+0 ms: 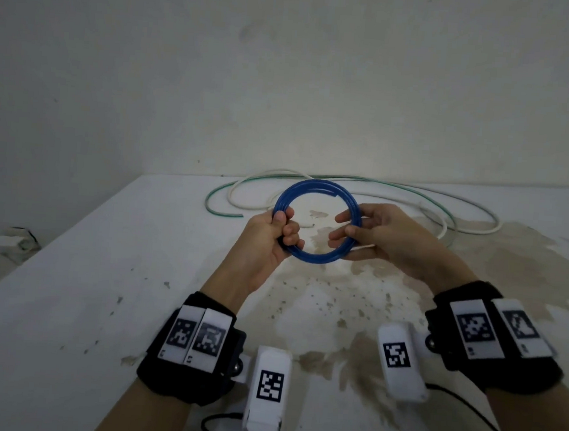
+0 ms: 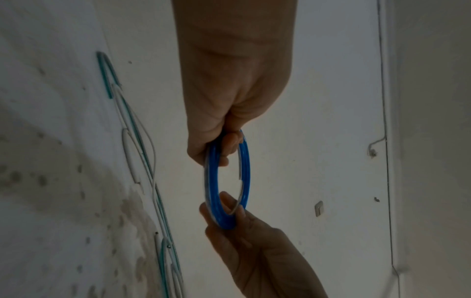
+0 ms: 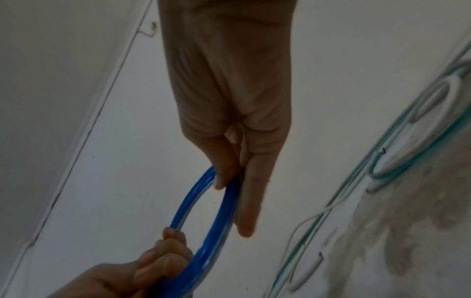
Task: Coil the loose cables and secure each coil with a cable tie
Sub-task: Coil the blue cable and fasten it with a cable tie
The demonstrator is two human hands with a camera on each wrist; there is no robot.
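A blue cable coil (image 1: pixel 318 186) wound into a tight ring is held upright above the stained white table (image 1: pixel 111 270). My left hand (image 1: pixel 284 227) grips the ring's left side, fingers curled through it and thumb on top. My right hand (image 1: pixel 350 235) pinches the right side between thumb and fingers. The left wrist view shows the blue coil (image 2: pixel 246 165) edge-on between the left hand (image 2: pixel 219 145) and the right hand (image 2: pixel 237 217). A thin pale strip (image 2: pixel 239 181) lies along the ring's inner side. In the right wrist view the right hand (image 3: pixel 229 173) holds the blue coil (image 3: pixel 197 203), with one finger stretched along it.
A loose white cable (image 1: pixel 460 228) and a green cable (image 1: pixel 223 207) sprawl in wide loops on the table behind the hands, close to the wall. The table's left edge runs diagonally, with a white object (image 1: pixel 12 241) on the floor beyond it. Black cords (image 1: pixel 459 396) trail from the wrist cameras.
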